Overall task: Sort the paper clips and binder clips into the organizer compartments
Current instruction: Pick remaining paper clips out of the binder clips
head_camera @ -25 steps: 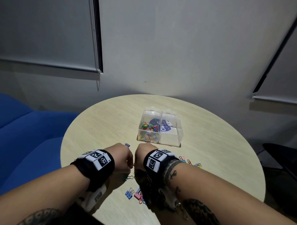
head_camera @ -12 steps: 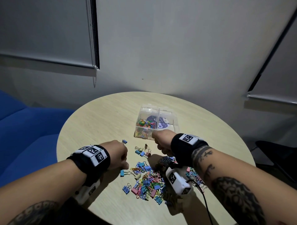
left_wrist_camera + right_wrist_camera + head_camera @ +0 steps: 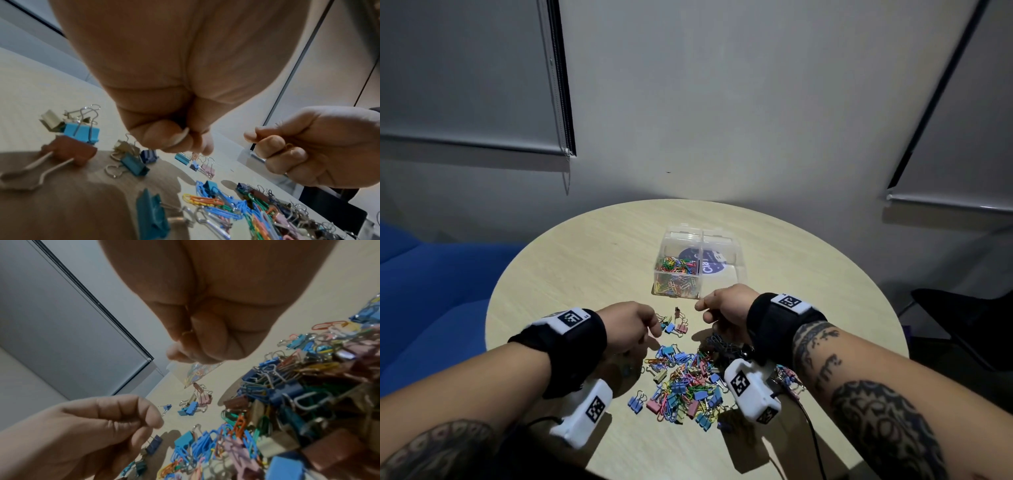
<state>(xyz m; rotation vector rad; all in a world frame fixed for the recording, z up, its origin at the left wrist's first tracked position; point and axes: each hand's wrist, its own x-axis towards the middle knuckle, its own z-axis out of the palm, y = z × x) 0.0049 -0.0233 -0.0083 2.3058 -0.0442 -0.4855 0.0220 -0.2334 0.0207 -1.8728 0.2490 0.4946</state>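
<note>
A clear organizer (image 3: 702, 236) stands mid-table, its left compartments filled with coloured paper clips (image 3: 676, 274). A mixed pile of paper clips and binder clips (image 3: 681, 380) lies between my wrists. My right hand (image 3: 703, 305) hovers just before the organizer's near edge and pinches an orange paper clip (image 3: 289, 145) between thumb and curled fingers. My left hand (image 3: 652, 325) is low over the table with fingers curled, thumb against forefinger. I see nothing held in it. Its tips are beside a small group of binder clips (image 3: 674, 325).
The round wooden table (image 3: 585, 267) sits against a grey wall. A blue sofa (image 3: 431, 308) is to the left and a dark chair (image 3: 962, 315) to the right. A dark blue binder clip (image 3: 153, 443) lies under the left hand.
A second ago both fists were together over the pile. The right hand has since lifted forward to the organizer's near edge. The left hand has stayed low, edging right.
</note>
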